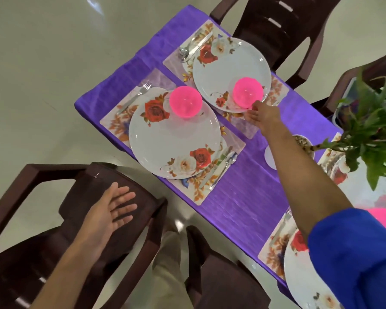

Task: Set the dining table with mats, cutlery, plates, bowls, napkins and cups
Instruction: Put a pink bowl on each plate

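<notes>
The far pink bowl (247, 92) sits on the near edge of the far plate (231, 74), which lies on a floral mat (279, 90) over the purple tablecloth (243, 197). The right hand (262, 113) reaches across the table and its fingertips touch the bowl's rim; whether they pinch it cannot be told. The left hand (112, 206) rests flat, fingers spread, on the back of a dark brown chair (80, 197). A second pink bowl (185, 101) stands on the nearer plate (174, 137), with a fork (135, 97) beside it.

Dark brown chairs (274, 30) ring the purple-clothed table; a leafy plant (370, 121), probably potted.
</notes>
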A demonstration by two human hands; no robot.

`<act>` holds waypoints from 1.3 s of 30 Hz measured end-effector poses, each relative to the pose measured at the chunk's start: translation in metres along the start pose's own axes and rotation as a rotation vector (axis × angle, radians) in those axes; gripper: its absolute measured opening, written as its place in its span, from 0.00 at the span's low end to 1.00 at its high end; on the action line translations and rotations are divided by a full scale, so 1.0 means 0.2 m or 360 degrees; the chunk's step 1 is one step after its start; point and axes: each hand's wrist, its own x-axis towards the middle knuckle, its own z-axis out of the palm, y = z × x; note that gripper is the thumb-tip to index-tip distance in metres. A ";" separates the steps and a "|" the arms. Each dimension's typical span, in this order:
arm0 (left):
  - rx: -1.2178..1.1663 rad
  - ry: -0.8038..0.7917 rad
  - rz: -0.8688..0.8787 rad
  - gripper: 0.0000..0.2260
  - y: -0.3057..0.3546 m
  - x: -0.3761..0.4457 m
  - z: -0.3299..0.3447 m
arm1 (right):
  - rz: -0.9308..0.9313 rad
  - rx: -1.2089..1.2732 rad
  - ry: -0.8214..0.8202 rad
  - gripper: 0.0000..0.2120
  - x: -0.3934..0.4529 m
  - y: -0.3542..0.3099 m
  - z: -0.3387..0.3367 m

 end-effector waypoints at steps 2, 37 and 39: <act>0.0000 -0.0007 0.0010 0.18 -0.01 -0.03 -0.01 | -0.0014 -0.0092 -0.0019 0.09 -0.05 0.02 -0.01; 0.1654 -0.0484 0.1422 0.07 -1.01 -1.41 -1.73 | -0.1392 -0.1159 -0.0534 0.05 -3.59 1.92 0.05; 0.1680 -0.0586 0.1438 0.07 -1.09 -1.47 -1.64 | -0.1343 -0.1096 -0.0413 0.05 -3.68 1.97 -0.11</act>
